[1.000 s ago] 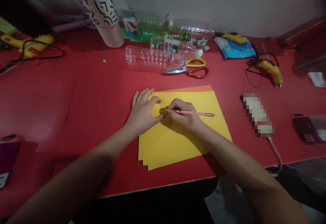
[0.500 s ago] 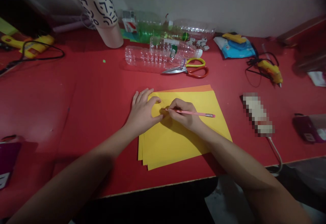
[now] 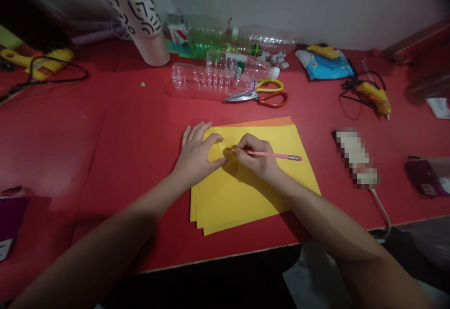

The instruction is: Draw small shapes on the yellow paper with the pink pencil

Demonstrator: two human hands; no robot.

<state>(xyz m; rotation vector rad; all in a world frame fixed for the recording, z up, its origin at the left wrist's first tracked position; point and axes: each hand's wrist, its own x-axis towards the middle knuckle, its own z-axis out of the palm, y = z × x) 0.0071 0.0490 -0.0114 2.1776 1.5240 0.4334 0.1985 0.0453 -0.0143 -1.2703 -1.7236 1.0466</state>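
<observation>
A stack of yellow paper sheets [image 3: 232, 206] lies on the red table, with an orange sheet [image 3: 274, 122] showing along its far edge. My left hand [image 3: 197, 154] rests open on the stack's left side, thumb and fingers spread. In my right hand [image 3: 258, 156] is a pink pencil [image 3: 281, 155], pinched near its point, the eraser end towards the right. The pencil's tip is at the top sheet, just right of my left thumb and index finger. A thin dark line shows on the paper between the hands.
Scissors [image 3: 253, 95] with yellow and red handles lie beyond the paper, against clear plastic bottles [image 3: 207, 79]. A white tumbler [image 3: 144, 23] stands at the back left. Yellow glue guns lie left [image 3: 45, 65] and right [image 3: 374, 98]. A blurred-out device [image 3: 356, 156] with a cable lies right.
My right hand and the pencil have shifted slightly right, and more of the thin line shows on the paper. My left hand stays in place.
</observation>
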